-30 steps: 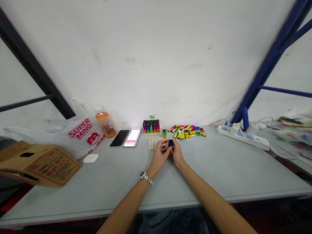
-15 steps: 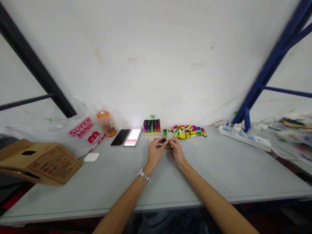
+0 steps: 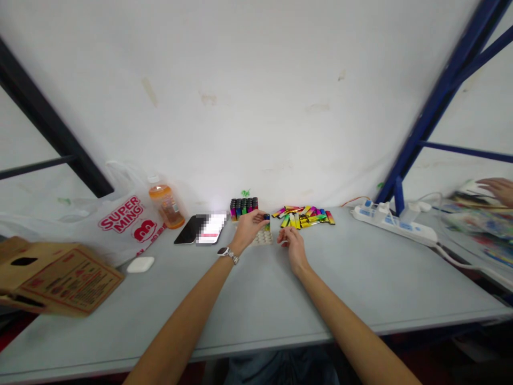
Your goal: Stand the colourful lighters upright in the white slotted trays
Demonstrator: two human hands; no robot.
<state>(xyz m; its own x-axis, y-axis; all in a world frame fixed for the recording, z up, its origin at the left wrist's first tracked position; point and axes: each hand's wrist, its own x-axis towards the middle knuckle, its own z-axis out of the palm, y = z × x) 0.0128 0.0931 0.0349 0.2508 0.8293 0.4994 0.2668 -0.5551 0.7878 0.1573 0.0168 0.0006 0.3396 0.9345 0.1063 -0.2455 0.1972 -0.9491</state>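
Many lighters (image 3: 243, 205) already stand behind the tray (image 3: 262, 238), its visible cells unfilled, the left hand (image 3: 248, 229) pinching another lighter (image 3: 267, 221) at its right, the right hand (image 3: 295, 249) loosely curled, apparently empty.

I've got dk-topped lighter (image 3: 267, 218) ~upright at L hand (image 3: 248, 228) fingertips; whitish gridded tray (image 3: 262, 238) just below grip; multicolor lighters (image 3: 244, 205) upright behind-L; loose shiny pcs (image 3: 306, 217) piled R.

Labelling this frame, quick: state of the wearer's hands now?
Left hand: closed on a lighter.
Right hand: loosely curled; can't tell whether it holds anything.
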